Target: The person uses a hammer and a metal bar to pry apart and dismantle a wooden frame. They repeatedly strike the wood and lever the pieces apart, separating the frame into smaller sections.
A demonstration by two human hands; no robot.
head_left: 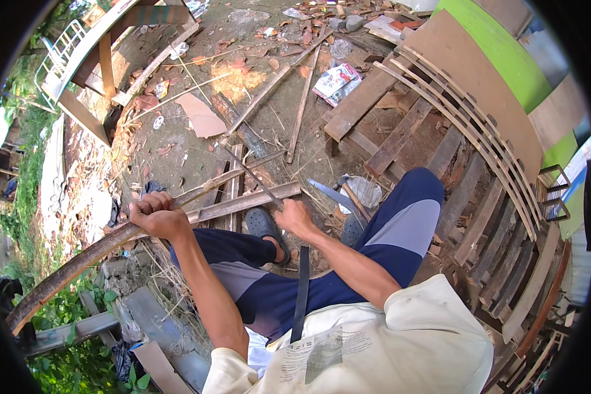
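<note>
My left hand (159, 213) is closed in a fist around a long brown pole (79, 259), which looks like split bamboo or wood. It runs from the lower left up across the front of my knees. In my right hand (294, 215) is a long, narrow dark blade (251, 172), seemingly a machete, pointing up and left. Its tip lies just beyond the pole's far end; whether they touch I cannot tell. A wooden plank (249, 202) lies beneath the pole, near my left shoe (262, 224). The handle is hidden inside my right fist.
A handsaw (338, 197) rests near my right foot. To the right stands a slatted wooden rack (407, 131) with long pale strips (466, 121) across it. Loose sticks (303, 98) and a cardboard piece (200, 116) litter the dirt ahead. A wooden table (105, 65) stands far left.
</note>
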